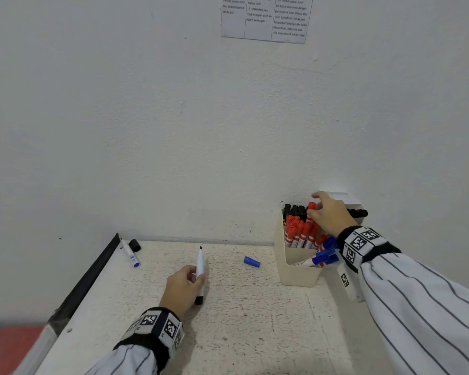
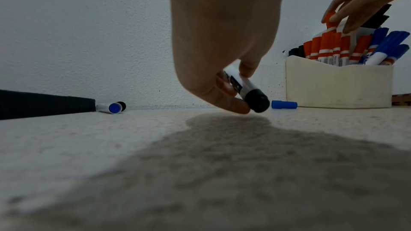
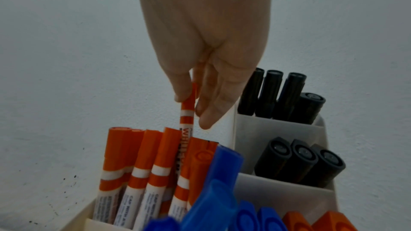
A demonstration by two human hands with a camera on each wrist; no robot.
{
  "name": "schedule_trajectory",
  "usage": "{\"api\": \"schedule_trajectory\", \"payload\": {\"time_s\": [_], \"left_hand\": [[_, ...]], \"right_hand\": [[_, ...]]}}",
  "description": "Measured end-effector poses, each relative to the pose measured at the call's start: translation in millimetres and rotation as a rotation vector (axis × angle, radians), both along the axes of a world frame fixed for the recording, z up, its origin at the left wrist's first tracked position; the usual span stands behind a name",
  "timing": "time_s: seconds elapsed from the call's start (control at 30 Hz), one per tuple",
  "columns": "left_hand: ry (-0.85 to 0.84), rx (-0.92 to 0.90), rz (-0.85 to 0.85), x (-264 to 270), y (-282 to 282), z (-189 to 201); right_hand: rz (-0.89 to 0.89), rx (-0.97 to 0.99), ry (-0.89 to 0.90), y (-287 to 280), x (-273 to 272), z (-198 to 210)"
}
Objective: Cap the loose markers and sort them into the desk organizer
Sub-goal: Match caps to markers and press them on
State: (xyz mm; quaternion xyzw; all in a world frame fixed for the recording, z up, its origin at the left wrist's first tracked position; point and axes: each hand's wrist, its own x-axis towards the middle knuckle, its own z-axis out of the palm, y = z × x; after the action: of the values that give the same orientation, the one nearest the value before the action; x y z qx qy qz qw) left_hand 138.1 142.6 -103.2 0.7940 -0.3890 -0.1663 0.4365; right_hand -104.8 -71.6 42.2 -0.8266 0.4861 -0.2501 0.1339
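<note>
My left hand [image 1: 190, 277] rests low on the speckled table [image 1: 255, 334] and grips an uncapped black marker [image 1: 200, 263], tip pointing at the wall. The left wrist view shows its fingers [image 2: 231, 92] curled round the marker's barrel [image 2: 244, 85]. My right hand [image 1: 322, 209] pinches the cap end of a red marker [image 1: 311, 208] standing among other red ones in the cream organizer [image 1: 298, 274]. In the right wrist view the thumb and fingertips [image 3: 184, 94] close on that red marker [image 3: 188, 111]. A loose blue cap [image 1: 251, 261] lies between the hands.
An uncapped blue marker [image 1: 129, 254] and a black cap [image 1: 135, 244] lie at the table's far left, beside a black edge strip [image 1: 87, 280]. The organizer also holds black [image 3: 298, 164] and blue markers [image 3: 222, 173]. A printed sheet [image 1: 266, 17] hangs on the wall.
</note>
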Motion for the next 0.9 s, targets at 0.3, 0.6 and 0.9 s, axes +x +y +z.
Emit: {"api": "schedule_trajectory", "payload": {"time_s": [0.3, 0.6, 0.9], "left_hand": [[-0.023, 0.001, -0.005, -0.4, 0.7, 0.2], [-0.012, 0.01, -0.004, -0.6, 0.9, 1.8], [-0.009, 0.013, -0.007, -0.2, 1.5, 1.4]], "right_hand": [[-0.046, -0.233, -0.262, 6.3, 2.7, 22.8], [-0.059, -0.182, -0.214, 15.4, -10.0, 19.7], [-0.027, -0.075, -0.186, 13.7, -9.4, 11.5]]}}
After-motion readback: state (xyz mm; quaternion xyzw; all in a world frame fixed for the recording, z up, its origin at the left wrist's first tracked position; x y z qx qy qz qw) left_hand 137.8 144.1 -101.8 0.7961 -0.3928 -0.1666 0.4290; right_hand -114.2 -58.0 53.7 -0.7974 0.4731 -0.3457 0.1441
